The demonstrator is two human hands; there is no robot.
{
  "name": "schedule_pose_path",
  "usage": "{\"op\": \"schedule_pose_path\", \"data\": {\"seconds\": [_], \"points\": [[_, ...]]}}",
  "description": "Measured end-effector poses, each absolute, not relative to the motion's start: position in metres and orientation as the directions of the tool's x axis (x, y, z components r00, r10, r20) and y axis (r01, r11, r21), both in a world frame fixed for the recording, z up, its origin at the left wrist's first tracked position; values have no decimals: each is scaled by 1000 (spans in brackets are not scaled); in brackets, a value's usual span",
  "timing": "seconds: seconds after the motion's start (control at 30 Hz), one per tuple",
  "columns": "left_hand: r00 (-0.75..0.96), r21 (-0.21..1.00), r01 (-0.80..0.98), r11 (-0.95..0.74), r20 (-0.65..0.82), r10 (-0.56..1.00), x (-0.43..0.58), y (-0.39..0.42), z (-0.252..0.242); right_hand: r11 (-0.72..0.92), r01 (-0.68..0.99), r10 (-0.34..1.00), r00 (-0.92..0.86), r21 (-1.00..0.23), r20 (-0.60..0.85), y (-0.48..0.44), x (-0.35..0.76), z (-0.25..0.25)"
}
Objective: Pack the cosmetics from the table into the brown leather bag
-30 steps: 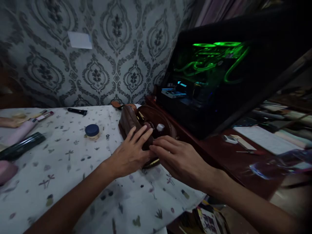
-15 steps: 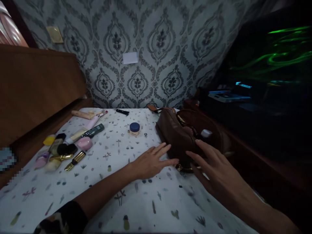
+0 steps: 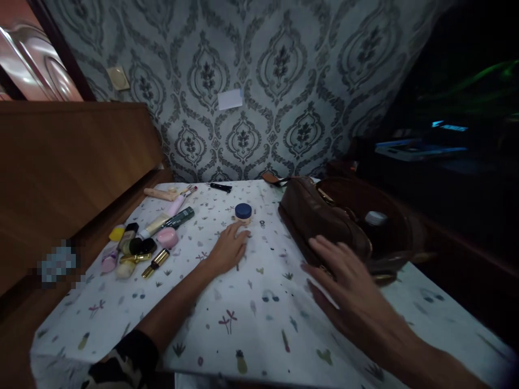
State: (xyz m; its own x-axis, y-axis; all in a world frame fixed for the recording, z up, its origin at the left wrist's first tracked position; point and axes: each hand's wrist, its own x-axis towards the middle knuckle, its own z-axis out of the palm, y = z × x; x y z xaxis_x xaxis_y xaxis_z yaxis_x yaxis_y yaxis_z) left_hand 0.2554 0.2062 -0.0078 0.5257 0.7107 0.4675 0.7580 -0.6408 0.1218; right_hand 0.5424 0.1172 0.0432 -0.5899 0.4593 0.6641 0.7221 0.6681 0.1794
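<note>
My left hand reaches over the cloth, its fingertips just in front of a small jar with a dark blue lid. Its fingers are slightly bent and apart, with nothing in them; whether they touch the jar I cannot tell. My right hand is spread at the near side of a brown bag, somewhat blurred, its fingertips over or against the leather. The bag lies unzipped, and a white-capped item shows inside it. Beside the jar lies a small dark ring.
Left on the patterned cloth lie a gold lipstick, a pink rounded case, a dark green tube, brushes and other cosmetics. A black tube rests near the wall. A wooden panel borders the left.
My left hand has moved away from the bag, left and forward to the jar. My right hand stays by the bag. The view has shifted, so things appear further right.
</note>
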Motion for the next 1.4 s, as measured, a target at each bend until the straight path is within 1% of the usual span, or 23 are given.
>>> {"op": "schedule_pose_path", "data": {"seconds": [0.07,0.17,0.3,0.37,0.43,0.53,0.6,0.8,0.97,1.17,1.3,1.4], "points": [[488,123,791,-599,465,739,251,214,-8,739,670,483,-602,74,635,126,520,33],[432,96,857,-507,406,805,245,227,-7,768,616,593,-584,-173,554,151,479,19],[306,84,931,-355,349,886,231,252,-7,657,560,754,-507,-505,418,197,424,4],[258,86,948,-305,346,902,223,266,-9,598,536,795,-492,-596,355,216,404,-3],[216,87,962,-259,340,915,215,278,-11,600,517,794,-480,-610,374,226,390,-11],[180,79,973,-216,324,929,208,293,-15,656,482,752,-482,-581,449,228,384,-23],[170,66,978,-200,313,935,206,303,-16,681,465,729,-503,-565,465,226,385,-27],[126,32,989,-143,316,940,212,340,-13,701,464,709,-529,-541,466,223,387,-26],[60,43,996,-81,356,933,224,384,-11,702,469,708,-541,-536,453,223,387,-26],[51,50,996,-73,355,934,229,430,-14,714,465,697,-538,-522,474,223,388,-28],[27,61,997,-51,343,939,226,443,-15,707,467,704,-531,-531,472,223,388,-29],[-5,62,998,-19,375,927,228,439,-12,699,468,711,-536,-540,456,223,388,-28]]}}
